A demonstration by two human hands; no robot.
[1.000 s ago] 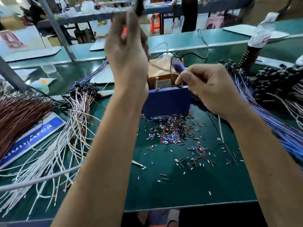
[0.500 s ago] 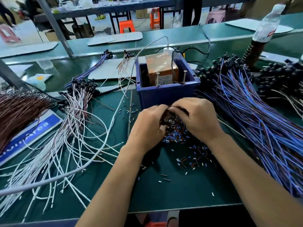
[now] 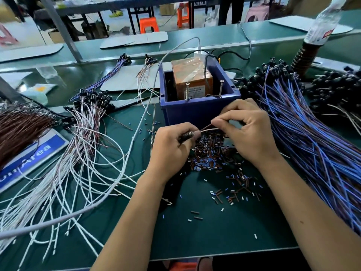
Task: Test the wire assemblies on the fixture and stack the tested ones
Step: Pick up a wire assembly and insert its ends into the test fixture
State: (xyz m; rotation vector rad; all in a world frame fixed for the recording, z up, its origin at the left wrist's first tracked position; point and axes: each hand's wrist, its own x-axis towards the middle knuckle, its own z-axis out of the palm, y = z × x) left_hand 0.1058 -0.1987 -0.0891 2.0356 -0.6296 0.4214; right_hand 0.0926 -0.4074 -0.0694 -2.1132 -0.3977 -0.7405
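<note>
Wire assemblies are spread over the green bench (image 3: 224,237) in three lots: brown wires (image 3: 17,132) at 9 o'clock, white wires (image 3: 78,153) just right of them, blue wires (image 3: 316,145) at 3 o'clock.

One wire assembly (image 3: 208,129) is held between both hands just below centre, directly in front of the blue fixture box (image 3: 195,112). The left hand (image 3: 172,147) is curled round its dark connector end, which shows at the thumb and forefinger. The right hand (image 3: 248,133) pinches the thin brownish lead with thumb and forefinger; the remaining fingers are loosely curled. The lead runs left to right across the short gap between the hands, above a heap of cut sleeve bits (image 3: 211,153).

Step judged in hand: the lead ends are being readied for test. The next move would call for the ends to be brought up to 12 o'clock and touched to the two screw posts (image 3: 187,90) on the box rim, then the piece laid on a stack; which stack is for tested ones cannot be told.
</note>
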